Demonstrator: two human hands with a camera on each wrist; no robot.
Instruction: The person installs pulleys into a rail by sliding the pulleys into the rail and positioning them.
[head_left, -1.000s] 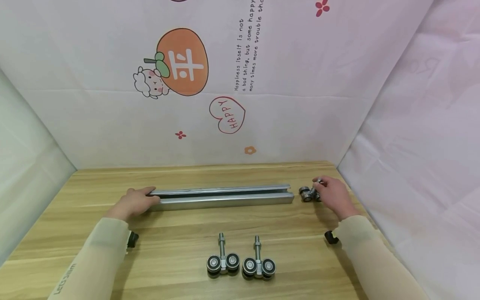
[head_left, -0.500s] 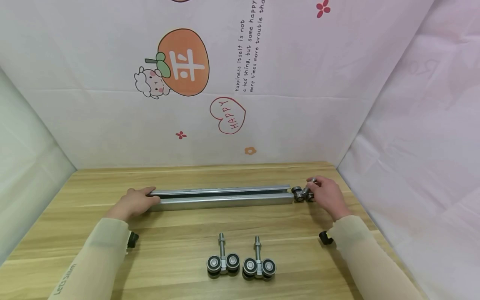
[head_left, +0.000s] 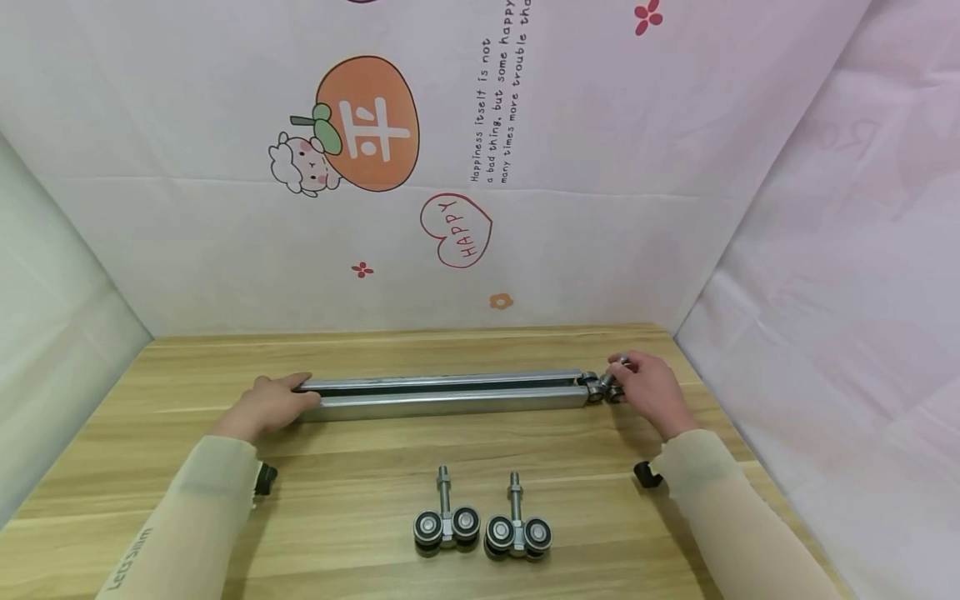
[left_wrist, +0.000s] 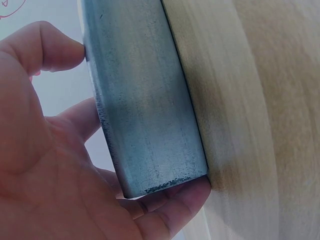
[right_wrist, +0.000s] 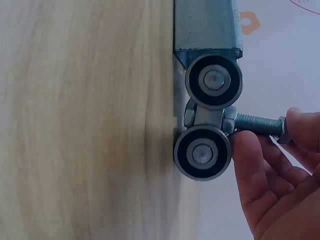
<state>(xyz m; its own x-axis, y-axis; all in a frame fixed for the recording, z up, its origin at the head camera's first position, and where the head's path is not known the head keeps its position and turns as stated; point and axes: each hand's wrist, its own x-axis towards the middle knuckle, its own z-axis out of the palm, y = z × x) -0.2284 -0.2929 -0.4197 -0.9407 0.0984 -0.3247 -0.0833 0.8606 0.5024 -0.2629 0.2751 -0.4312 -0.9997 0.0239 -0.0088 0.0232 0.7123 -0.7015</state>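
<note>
A metal channel track (head_left: 450,403) lies along the table with its slot facing up. My left hand (head_left: 270,406) grips its left end; in the left wrist view the thumb and fingers (left_wrist: 70,50) bear on the track's upper edge and another finger reaches round the end. At the opposite end my right hand (head_left: 654,390) pinches the threaded bolt (right_wrist: 257,123) of a roller trolley (right_wrist: 202,154). The trolley's bolt points up. Its leading wheels stand right at the track's open end, and the trailing wheels are outside it.
Two more roller trolleys, a left one (head_left: 447,528) and a right one (head_left: 517,535), rest on the wooden table (head_left: 345,508) in front of the track, bolts pointing away. A printed white cloth (head_left: 225,250) hangs behind, with further cloth at both sides.
My right hand has moved left with the roller trolley, bringing its wheels from a short gap up to the track's end. The left hand and the track have stayed still.
</note>
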